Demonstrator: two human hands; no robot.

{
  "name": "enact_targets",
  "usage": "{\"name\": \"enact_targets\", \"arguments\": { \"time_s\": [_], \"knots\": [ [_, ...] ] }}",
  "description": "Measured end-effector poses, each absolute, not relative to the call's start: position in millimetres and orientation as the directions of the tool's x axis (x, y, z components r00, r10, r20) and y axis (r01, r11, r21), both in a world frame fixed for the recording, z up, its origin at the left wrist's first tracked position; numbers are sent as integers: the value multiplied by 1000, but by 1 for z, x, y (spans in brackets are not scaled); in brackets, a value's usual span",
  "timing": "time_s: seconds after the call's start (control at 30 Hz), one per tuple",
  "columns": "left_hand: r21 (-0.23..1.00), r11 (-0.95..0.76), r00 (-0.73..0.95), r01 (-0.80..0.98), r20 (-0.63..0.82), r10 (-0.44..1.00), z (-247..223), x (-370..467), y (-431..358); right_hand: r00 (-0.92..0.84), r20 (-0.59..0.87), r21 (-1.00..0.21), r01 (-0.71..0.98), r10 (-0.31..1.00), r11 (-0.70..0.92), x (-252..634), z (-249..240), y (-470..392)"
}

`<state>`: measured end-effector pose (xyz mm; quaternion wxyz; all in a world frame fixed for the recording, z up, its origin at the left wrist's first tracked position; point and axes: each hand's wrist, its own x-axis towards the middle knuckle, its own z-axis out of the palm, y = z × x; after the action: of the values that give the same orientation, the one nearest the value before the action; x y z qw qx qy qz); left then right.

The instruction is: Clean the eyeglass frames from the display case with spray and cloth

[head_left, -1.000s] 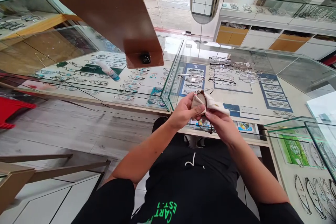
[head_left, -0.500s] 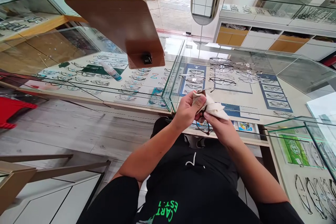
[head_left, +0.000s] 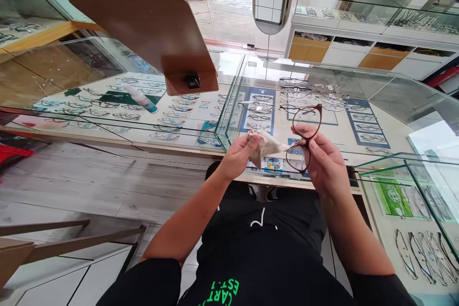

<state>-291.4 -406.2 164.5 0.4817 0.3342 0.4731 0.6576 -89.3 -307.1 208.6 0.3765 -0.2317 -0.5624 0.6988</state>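
Observation:
Above the glass counter, my left hand [head_left: 234, 157] pinches a cream cleaning cloth [head_left: 264, 147], which hangs out to the right of its fingers. My right hand [head_left: 328, 160] is closed on a pair of brown-rimmed eyeglasses [head_left: 320, 119]. The frame stands on end, one round lens above the other, with my fingers at its middle. The cloth's right tip lies close to the lower lens; whether they touch I cannot tell.
Rows of glasses lie inside the glass display case [head_left: 244, 64] under my hands. A brown tilted board [head_left: 154, 33] stands at the left, beside a spray bottle [head_left: 139, 99]. Another glass case [head_left: 412, 167] stands at the right.
My hands have moved apart. The cloth has come away from the eyeglasses with my left hand, and my right hand has raised the frame to the right, both lenses now uncovered.

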Motion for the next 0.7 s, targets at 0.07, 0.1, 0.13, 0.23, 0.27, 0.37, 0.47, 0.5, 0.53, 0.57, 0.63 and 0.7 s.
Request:
{"name": "enact_targets", "arguments": {
  "time_s": [0.07, 0.1, 0.13, 0.23, 0.27, 0.37, 0.47, 0.5, 0.53, 0.57, 0.63, 0.7],
  "knots": [
    [976, -39, -184, -216, -1, 983, 170, -283, -414, -609, 98, -961, -264, 787, -85, -95, 207, -307],
    [983, -52, -157, -178, 24, 987, 174, -278, -416, -619, 76, -961, -255, 782, -108, -99, 205, -309],
    [985, -78, -148, -154, 55, 987, 178, -272, -418, -632, 47, -960, -242, 774, -138, -103, 203, -311],
    [973, -142, -188, -181, 107, 976, 186, -257, -415, -666, -4, -953, -224, 746, -205, -113, 197, -318],
    [968, -139, -200, -209, 97, 975, 186, -254, -413, -672, 2, -948, -237, 740, -213, -116, 196, -320],
    [954, -107, -210, -280, 48, 976, 184, -250, -408, -669, 46, -931, -298, 742, -210, -119, 194, -324],
    [950, -107, -153, -292, 64, 986, 184, -254, -408, -646, 48, -936, -295, 762, -192, -117, 196, -322],
    [952, -108, -121, -288, 76, 990, 185, -256, -408, -637, 41, -941, -284, 770, -185, -116, 196, -321],
    [952, -107, -90, -287, 84, 992, 185, -257, -408, -631, 31, -944, -273, 775, -184, -115, 196, -321],
    [951, -102, -70, -291, 86, 994, 185, -257, -408, -629, 21, -945, -265, 777, -189, -115, 196, -320],
    [943, -100, -92, -318, 74, 993, 183, -255, -405, -634, 9, -942, -265, 773, -205, -117, 195, -321],
    [924, -141, -219, -356, 64, 974, 178, -250, -399, -640, 13, -931, -287, 768, -224, -122, 193, -323]
  ]
}}
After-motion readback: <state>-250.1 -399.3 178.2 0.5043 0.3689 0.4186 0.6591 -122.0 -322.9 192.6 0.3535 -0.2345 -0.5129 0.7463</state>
